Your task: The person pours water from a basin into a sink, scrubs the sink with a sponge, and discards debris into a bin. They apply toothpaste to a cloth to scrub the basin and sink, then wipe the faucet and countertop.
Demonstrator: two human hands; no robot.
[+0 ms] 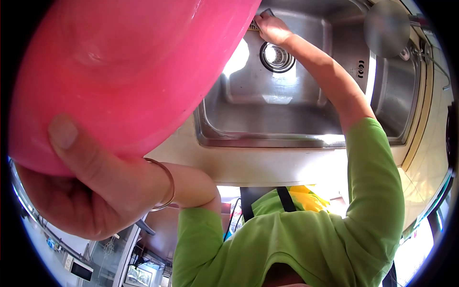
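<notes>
My left hand (pixel 95 177) grips the edge of a large pink plastic basin (pixel 124 71), thumb flat against its glossy surface and fingers curled underneath. The basin is raised close to the camera, tilted, and covers the upper left of the view. A thin bangle (pixel 167 184) circles my left wrist. Across the stainless steel sink (pixel 258 112), my right hand (pixel 275 29) is closed around a small grey piece like a cloth or pad (pixel 268 12), mostly hidden by the fingers. That hand is just beyond the drain, and the basin's edge overlaps the view beside it.
A round drain strainer (pixel 276 56) sits in the sink floor. At the right are a smaller sink compartment (pixel 394 98) and a rounded fixture (pixel 387 28) above the rim. A pale counter edge (pixel 267 165) runs along the front. A microwave (pixel 79 268) shows at lower left.
</notes>
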